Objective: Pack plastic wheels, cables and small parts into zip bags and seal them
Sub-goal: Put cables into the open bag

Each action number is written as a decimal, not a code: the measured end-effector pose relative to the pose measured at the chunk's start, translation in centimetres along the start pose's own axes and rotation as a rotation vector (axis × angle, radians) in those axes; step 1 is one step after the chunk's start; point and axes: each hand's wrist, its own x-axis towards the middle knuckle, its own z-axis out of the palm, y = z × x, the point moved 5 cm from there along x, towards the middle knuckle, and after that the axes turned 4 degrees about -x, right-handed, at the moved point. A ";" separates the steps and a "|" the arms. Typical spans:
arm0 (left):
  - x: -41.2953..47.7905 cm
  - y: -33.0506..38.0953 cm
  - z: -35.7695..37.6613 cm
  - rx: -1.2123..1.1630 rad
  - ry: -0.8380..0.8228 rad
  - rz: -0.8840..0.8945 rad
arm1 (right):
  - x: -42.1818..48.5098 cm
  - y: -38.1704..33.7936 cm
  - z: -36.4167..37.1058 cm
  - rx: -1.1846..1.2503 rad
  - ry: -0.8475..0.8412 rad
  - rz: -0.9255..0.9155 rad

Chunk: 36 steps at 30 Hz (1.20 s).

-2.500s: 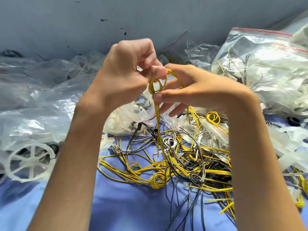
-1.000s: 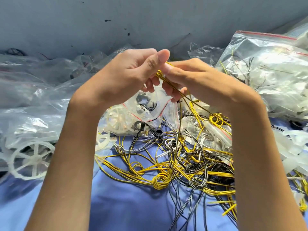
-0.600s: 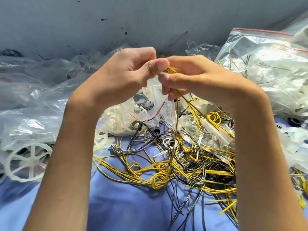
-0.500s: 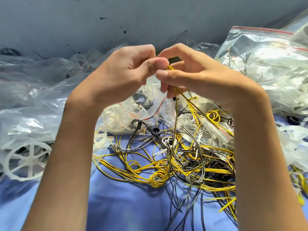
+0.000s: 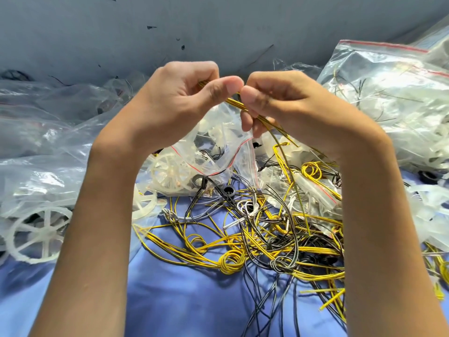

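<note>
A: Where is the cable at this point?

B: A thin bundle of yellow dark-striped cables [image 5: 237,105] is held up above the pile. The left hand [image 5: 179,103] has it between thumb and curled fingers, and the right hand [image 5: 291,105] does the same just beside it, thumbs nearly touching. The tail runs down under the right hand into the loose tangle of yellow and black cables [image 5: 255,239] on the blue sheet [image 5: 182,300].

A: So each grip is closed on the bundle?

B: Yes, both are pinching it and neither is spread. My reading is that the strands are being gathered into a compact coil for bagging.

A: How would you do that well?

B: Use one grip as an anchor and let the other feed and wrap. Make the loops small and even so the coil passes a bag mouth. Draw the tail up slowly, because it crosses the black strands and could drag a knot along.

A: And the bag?

B: A small clear zip bag with a red seal line [image 5: 194,152] lies just below and beyond the hands. It looks unsealed and has a pale wheel inside. I cannot tell whether it is meant for this coil. A white spoked plastic wheel [image 5: 36,234] lies well apart at the far left.
</note>
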 end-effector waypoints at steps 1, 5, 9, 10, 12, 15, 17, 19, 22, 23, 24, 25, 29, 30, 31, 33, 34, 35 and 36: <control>0.0 0.0 -0.1 -0.005 -0.004 -0.006 | 0.1 0.0 -0.1 -0.002 0.011 -0.009; -0.1 -0.2 -0.3 -0.049 -0.014 -0.026 | 0.2 -0.2 -0.5 0.028 0.061 -0.042; -0.2 -0.4 -0.1 -0.027 -0.028 -0.046 | 0.0 0.2 -0.9 -0.013 0.071 -0.036; -0.1 -0.6 0.0 -0.013 -0.025 -0.049 | -0.2 0.3 -1.0 -0.043 0.068 -0.029; -0.1 -0.8 0.1 0.013 -0.015 -0.044 | -0.5 0.5 -1.3 -0.086 0.064 -0.016; -0.1 -1.0 -0.1 0.032 0.009 -0.034 | -0.8 0.4 -1.4 -0.133 0.051 -0.010; -0.2 -1.1 -0.4 0.021 0.030 -0.022 | -0.8 0.3 -1.4 -0.164 0.030 -0.005; -0.2 -1.0 -0.7 -0.007 0.047 -0.006 | -0.9 0.2 -1.5 -0.156 0.022 0.007; -0.2 -0.8 -0.9 -0.035 0.068 0.006 | -0.9 0.4 -1.5 -0.134 0.023 0.023; -0.2 -0.7 -0.8 -0.041 0.066 0.003 | -0.9 0.5 -1.6 -0.130 0.031 0.031; -0.2 -0.8 -0.7 -0.035 0.055 -0.002 | -1.0 0.7 -1.8 -0.132 0.041 0.039; -0.2 -0.9 -0.6 -0.024 0.037 -0.009 | -1.0 0.9 -1.9 -0.142 0.048 0.046; -0.2 -1.2 -0.4 -0.038 -0.011 -0.022 | -1.1 1.4 -2.5 -0.154 0.079 0.055; -0.3 -1.2 -0.4 -0.048 -0.006 -0.023 | -1.1 1.5 -2.6 -0.139 0.093 0.053; -0.3 -1.2 -0.4 -0.056 -0.002 -0.017 | -1.1 1.5 -2.6 -0.133 0.105 0.048; -0.3 -0.8 -0.3 -0.069 0.004 0.008 | -1.2 1.4 -2.6 -0.128 0.116 0.027; -0.3 -0.7 -0.2 -0.093 0.006 0.017 | -1.2 1.4 -2.6 -0.115 0.113 0.014; -0.3 -0.7 -0.2 -0.133 0.007 0.018 | -1.2 1.3 -2.6 -0.101 0.107 0.001; -0.2 -0.7 -0.2 -0.183 0.012 0.011 | -1.3 1.3 -2.6 -0.095 0.100 -0.006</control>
